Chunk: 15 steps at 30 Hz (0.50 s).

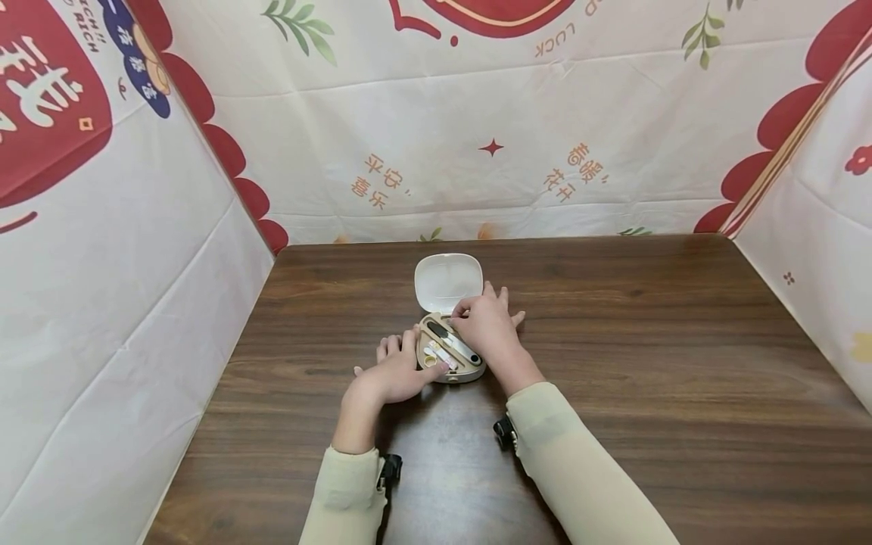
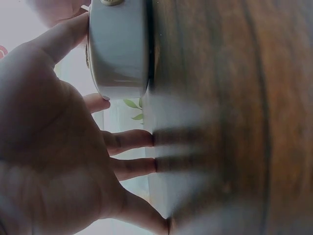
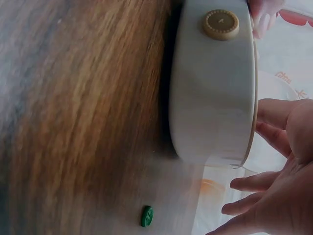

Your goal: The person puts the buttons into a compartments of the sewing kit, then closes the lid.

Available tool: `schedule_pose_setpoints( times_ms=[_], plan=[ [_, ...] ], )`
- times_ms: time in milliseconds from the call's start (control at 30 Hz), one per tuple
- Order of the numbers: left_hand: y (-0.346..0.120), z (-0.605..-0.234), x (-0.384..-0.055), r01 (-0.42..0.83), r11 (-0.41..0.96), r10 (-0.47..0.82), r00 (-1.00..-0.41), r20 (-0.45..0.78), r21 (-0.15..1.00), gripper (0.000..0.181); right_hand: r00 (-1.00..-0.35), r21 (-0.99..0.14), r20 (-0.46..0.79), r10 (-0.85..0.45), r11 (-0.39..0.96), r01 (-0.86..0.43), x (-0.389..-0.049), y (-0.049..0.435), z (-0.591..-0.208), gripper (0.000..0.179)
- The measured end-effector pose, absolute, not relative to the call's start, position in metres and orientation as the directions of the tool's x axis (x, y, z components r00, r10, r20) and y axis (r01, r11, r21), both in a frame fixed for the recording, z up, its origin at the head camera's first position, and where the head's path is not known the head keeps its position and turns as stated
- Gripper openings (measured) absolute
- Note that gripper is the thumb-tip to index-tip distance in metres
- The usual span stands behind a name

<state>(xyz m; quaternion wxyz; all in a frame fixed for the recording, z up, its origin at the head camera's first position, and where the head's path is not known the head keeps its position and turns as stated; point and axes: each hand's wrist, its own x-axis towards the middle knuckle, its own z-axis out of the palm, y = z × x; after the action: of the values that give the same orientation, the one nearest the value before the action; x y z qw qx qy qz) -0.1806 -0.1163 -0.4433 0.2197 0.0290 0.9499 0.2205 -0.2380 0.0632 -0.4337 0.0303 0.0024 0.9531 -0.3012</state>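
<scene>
A small pale sewing kit box (image 1: 470, 376) lies on the table with its white lid (image 1: 448, 281) swung back. Inside are a long black-and-white tool (image 1: 455, 344), small pale pieces (image 1: 441, 354) and a yellow ring (image 1: 430, 361). My left hand (image 1: 391, 376) rests at the box's left side, thumb over the front rim, index fingertip touching the side, other fingers spread on the table. My right hand (image 1: 489, 325) reaches into the back right of the box with bent thumb and index; their tips are hidden, so I cannot tell whether they pinch anything.
A green button (image 3: 147, 216) lies on the wooden table (image 1: 647, 363) beside the box. The box front carries a round, button-like clasp (image 3: 221, 24). Printed white cloth (image 1: 490, 113) hangs behind the table and along both sides.
</scene>
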Motion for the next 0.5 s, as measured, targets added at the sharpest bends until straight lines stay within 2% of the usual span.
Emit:
schedule_pose_setpoints(
  times_ms=[500],
  plan=[
    [-0.117,-0.443,-0.18,-0.043,0.901,0.15,-0.903,-0.402,0.431,0.097,-0.999,-0.521,-0.043,-0.024,0.854,0.002,-0.236,0.074,-0.411,0.011]
  ],
)
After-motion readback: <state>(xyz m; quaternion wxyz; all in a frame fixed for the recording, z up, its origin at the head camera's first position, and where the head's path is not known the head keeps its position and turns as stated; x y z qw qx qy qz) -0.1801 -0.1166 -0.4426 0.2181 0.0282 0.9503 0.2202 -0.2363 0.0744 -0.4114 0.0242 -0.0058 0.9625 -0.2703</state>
